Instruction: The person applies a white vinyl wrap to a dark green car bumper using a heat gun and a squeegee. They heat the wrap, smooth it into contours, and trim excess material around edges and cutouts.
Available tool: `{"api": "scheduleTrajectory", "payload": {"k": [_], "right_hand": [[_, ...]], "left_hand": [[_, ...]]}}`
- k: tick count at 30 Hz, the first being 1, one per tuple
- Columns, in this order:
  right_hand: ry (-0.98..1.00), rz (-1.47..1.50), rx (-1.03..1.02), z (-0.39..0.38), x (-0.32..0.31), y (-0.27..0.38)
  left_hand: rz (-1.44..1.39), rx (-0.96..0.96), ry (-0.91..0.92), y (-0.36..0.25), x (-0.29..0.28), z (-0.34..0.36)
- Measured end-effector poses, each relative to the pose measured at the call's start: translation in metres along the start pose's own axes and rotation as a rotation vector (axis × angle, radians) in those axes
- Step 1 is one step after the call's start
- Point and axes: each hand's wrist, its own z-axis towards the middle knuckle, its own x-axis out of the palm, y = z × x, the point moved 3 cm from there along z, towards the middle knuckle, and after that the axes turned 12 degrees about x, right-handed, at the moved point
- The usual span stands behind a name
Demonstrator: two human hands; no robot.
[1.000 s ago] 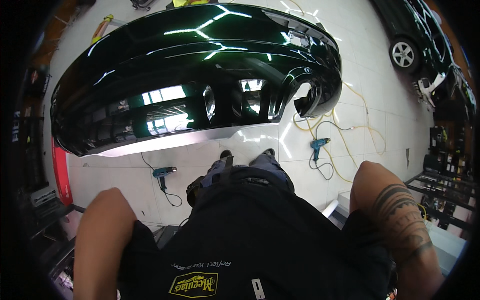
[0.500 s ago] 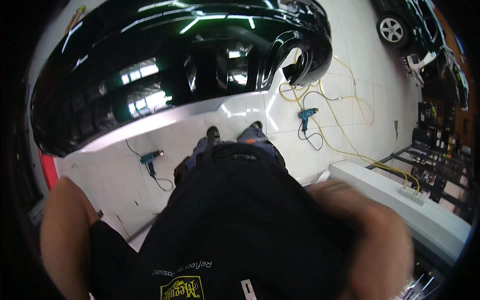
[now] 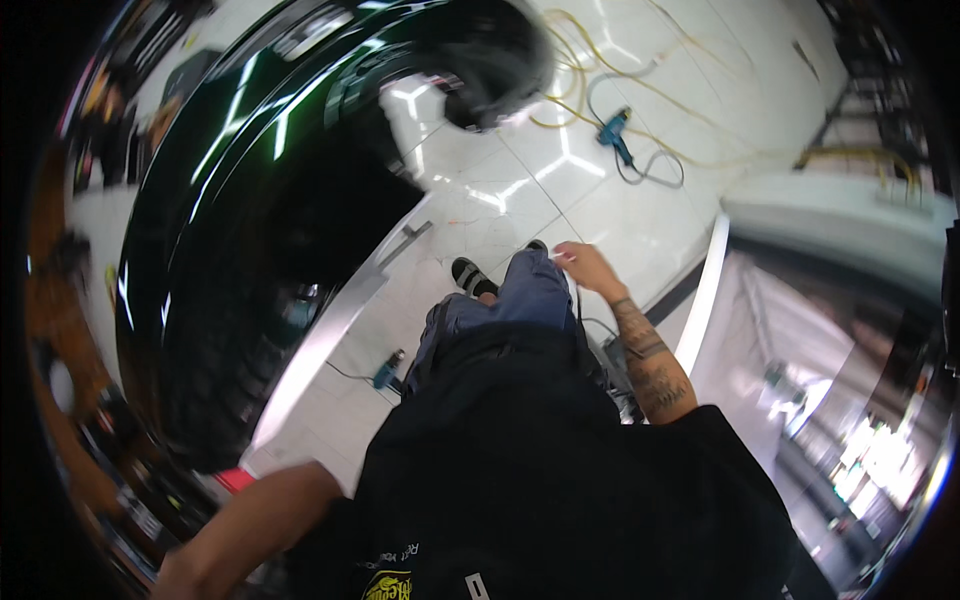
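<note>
My right hand is held out in front of my right thigh, above the tiled floor. Its fingers are drawn together, with a small pale bit at the tips that is too small and blurred to name. Of my left arm only a bent part shows at the lower left; the hand itself is out of the picture. A large glossy dark green car bumper stands before me on the left, with a rounded opening near its far right end.
One teal heat gun lies on the floor at the upper right, beside loops of yellow cord. Another heat gun lies close by my left leg, near the bumper's pale lower edge. A white ledge runs along the right.
My view has turned to the right, and the bumper now stands more to the left. My right hand has come out in front of my thigh. My feet have shifted.
</note>
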Motion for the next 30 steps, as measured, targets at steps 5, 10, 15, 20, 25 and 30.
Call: {"api": "scheduleTrajectory", "payload": {"k": [5, 10, 15, 20, 25, 30], "right_hand": [[0.406, -0.351, 0.336, 0.020, 0.124, -0.061], [0.234, -0.233, 0.458, 0.014, 0.190, -0.094], [-0.034, -0.008, 0.586, 0.012, 0.180, -0.130], [-0.078, 0.132, 0.638, 0.024, 0.165, -0.160], [-0.111, 0.002, 0.744, 0.024, 0.148, -0.189], [-0.149, 0.022, 0.690, 0.034, 0.136, -0.191]], "left_hand": [[-0.675, -1.258, 0.592, 0.087, 0.198, -0.164], [-0.574, -1.654, 0.928, 0.076, 0.372, -0.472], [-0.418, -1.635, 1.385, 0.093, 0.481, -0.757], [0.139, -1.378, 1.767, 0.182, 0.525, -0.968], [0.177, -1.067, 1.690, 0.171, 0.602, -0.984], [-0.107, -0.655, 1.546, 0.182, 0.572, -0.979]]}}
